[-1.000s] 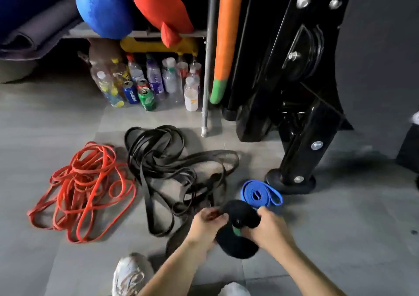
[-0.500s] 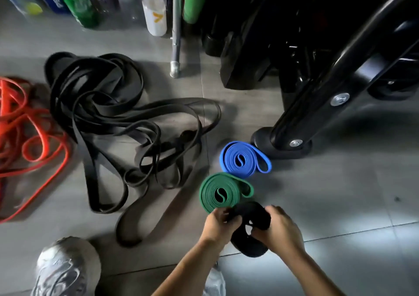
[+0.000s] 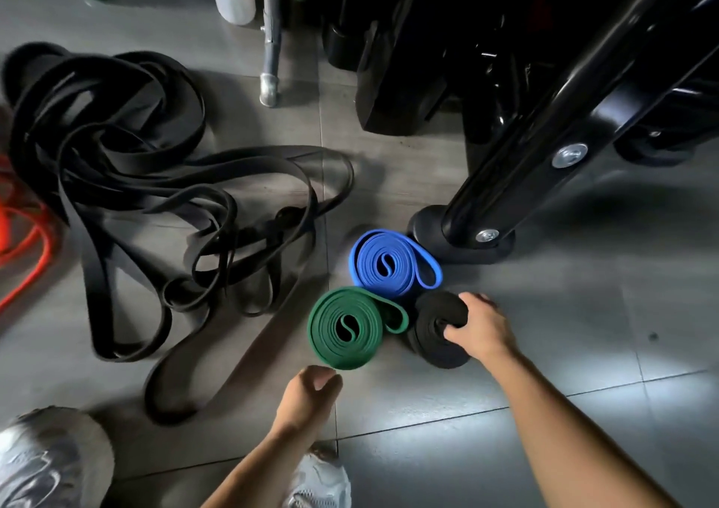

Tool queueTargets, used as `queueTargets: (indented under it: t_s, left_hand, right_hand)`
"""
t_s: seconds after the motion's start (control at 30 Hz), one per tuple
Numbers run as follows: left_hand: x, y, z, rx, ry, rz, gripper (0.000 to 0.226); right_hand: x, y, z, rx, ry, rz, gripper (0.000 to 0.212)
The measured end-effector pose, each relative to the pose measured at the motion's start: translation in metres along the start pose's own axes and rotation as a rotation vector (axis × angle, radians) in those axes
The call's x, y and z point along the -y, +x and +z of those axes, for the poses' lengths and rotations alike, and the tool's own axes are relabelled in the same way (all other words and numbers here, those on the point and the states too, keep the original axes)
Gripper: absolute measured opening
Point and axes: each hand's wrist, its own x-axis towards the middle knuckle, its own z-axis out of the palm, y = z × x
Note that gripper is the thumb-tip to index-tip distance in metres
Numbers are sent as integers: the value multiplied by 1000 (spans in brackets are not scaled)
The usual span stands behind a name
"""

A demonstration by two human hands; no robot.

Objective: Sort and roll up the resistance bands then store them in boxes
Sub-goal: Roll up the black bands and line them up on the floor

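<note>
Tangle of orange bands at the far left, then loose black bands sprawled on the floor, kept apart by colour, I judge, so each sort gets wound in turn. My left hand hangs just short of the green roll, fingers loosely curled, holding nothing. Green, blue roll and black roll lie clustered, touching, ready for boxing. My right hand grips the black one, likely so it can't unwind.

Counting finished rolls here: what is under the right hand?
A rolled black band lies on the floor, beside the green roll and the blue roll. The right hand grips its right side, so that part is covered.
</note>
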Motion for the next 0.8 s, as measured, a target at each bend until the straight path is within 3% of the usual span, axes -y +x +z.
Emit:
queueTargets:
  t_s: [0.27, 0.53, 0.63, 0.73, 0.8]
  left_hand:
    - [-11, 3, 1, -12, -128, -35, 27]
    - [-3, 3, -7, -22, -266, -117, 17]
    - [-2, 6, -19, -84, -240, -97, 18]
    - [-14, 10, -41, -185, -199, -14, 10]
    - [-26, 16, -64, -244, -143, 34, 19]
  right_hand:
    - [14, 14, 14, 74, 16, 52, 77]
    - [1, 17, 2, 195, 23, -10, 111]
    - [5, 12, -9, 128, 80, -33, 107]
    - [28, -4, -12, -48, 208, -144, 84]
    - [60, -15, -7, -140, 210, -274, 70]
